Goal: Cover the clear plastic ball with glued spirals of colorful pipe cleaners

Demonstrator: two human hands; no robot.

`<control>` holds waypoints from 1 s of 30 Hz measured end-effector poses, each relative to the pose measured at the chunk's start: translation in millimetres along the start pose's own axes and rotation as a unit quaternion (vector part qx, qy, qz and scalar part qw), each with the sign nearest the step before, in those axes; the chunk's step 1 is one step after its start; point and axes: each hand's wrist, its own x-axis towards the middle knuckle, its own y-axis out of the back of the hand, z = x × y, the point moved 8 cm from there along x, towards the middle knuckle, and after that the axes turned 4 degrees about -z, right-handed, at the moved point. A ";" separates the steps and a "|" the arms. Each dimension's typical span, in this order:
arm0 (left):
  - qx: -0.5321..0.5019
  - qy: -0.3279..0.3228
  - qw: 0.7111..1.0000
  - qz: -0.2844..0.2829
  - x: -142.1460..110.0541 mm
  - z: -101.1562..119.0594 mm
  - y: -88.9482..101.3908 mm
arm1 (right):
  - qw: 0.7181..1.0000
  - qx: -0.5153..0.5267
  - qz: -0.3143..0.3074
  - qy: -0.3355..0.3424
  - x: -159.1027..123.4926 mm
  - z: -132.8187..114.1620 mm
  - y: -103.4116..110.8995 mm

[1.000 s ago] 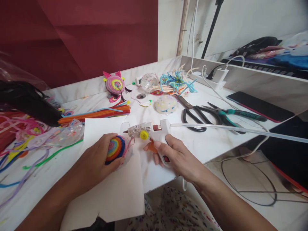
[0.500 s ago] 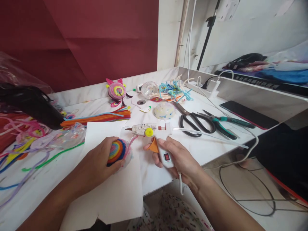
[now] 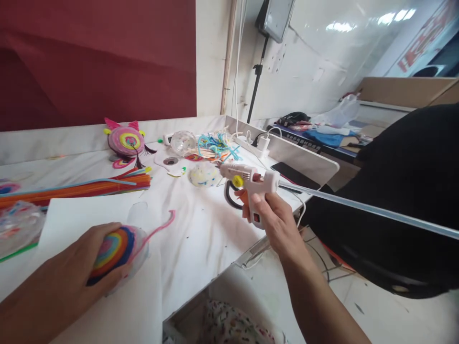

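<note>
While gripping rainbow-ringed disc (image 3: pixel 113 252) in left hand (image 3: pixel 77 265), holding white plastic glue-gun (image 3: pixel 263 188) in right hand (image 3: pixel 278 218); can't read white lettering (image 3: pixel 304 143).

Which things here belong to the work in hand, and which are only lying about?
In use:
rainbow coiled disc (left hand)
glue gun with glue stick (right hand)

Probably lying about:
pink eared ornament
black phone
white charger

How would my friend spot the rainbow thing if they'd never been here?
Find the white paper at the near left of the table. Over it, the left hand holds a round piece. Its front shows rainbow bands edged in dark blue, unlike the pink figure with ears farther back.
</note>
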 end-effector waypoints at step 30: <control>-0.026 0.032 0.997 -0.058 -3.1 10.2 4.9 | 0.824 -0.546 -0.015 0.150 53.6 43.6 9.1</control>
